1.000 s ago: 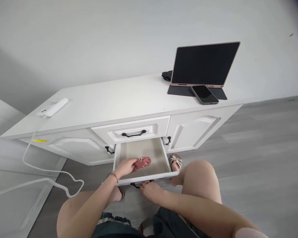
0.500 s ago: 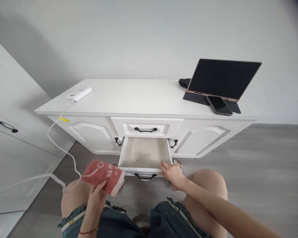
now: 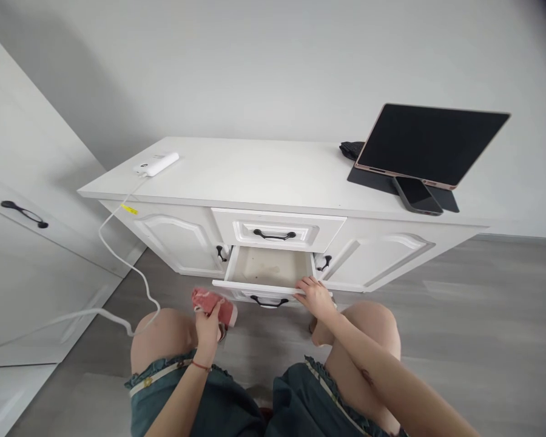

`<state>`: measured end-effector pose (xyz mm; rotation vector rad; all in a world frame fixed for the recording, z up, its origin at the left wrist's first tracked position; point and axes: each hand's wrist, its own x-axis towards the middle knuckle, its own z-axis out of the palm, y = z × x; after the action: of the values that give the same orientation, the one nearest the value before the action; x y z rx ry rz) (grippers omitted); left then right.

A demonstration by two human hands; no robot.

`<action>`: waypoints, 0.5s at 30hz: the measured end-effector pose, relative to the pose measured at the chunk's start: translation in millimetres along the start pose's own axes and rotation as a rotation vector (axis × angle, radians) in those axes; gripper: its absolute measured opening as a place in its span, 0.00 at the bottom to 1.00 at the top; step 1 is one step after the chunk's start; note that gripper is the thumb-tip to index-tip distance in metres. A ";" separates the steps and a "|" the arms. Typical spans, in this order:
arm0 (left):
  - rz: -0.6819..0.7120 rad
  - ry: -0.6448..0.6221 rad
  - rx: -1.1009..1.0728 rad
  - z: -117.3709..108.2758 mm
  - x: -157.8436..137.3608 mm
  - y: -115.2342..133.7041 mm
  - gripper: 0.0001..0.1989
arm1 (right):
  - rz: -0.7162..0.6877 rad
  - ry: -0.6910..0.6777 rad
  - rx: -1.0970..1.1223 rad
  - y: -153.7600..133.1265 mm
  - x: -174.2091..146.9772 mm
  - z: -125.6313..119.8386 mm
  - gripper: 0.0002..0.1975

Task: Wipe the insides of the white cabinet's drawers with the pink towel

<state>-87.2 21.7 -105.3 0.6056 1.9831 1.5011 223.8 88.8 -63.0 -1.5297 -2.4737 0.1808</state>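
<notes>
My left hand [image 3: 208, 328] is closed on a folded pink-red towel [image 3: 213, 301] with a pale edge, held low by my left knee, just left of the drawer front. At the right end of the pulled-out drawer [image 3: 277, 273], my right hand [image 3: 317, 299] has its fingers hooked over the top edge of the front panel. The inside of the drawer is pale, with a few small dark specks on its bottom. A black handle [image 3: 269, 302] sits on the drawer's front, apart from both hands.
Above is a closed drawer [image 3: 279, 229] in the white cabinet [image 3: 255, 173]. On top stand a tablet [image 3: 432, 145], a phone [image 3: 417, 194], a black item [image 3: 351, 149] and a white device [image 3: 157, 164]. Its white cable [image 3: 136, 270] hangs down past my left knee.
The drawer has slid partway inward, with my right hand staying on its front edge. My left hand and the towel have moved right and tilted. The view has shifted slightly.
</notes>
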 end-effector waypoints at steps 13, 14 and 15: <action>0.364 0.111 0.533 60.1 0.0 -39.7 0.26 | 0.176 0.015 0.233 37.2 -3.6 -11.1 0.17; 0.391 0.082 0.544 60.4 -2.5 -39.3 0.25 | 0.236 0.017 0.230 42.4 -5.6 -12.3 0.20; 0.422 0.048 0.554 60.9 -5.4 -37.9 0.24 | 0.287 0.014 0.228 46.7 -7.5 -12.6 0.21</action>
<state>-42.4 50.9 -153.3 1.2930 2.4299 1.1739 270.7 102.8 -62.1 -1.7659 -2.1253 0.4796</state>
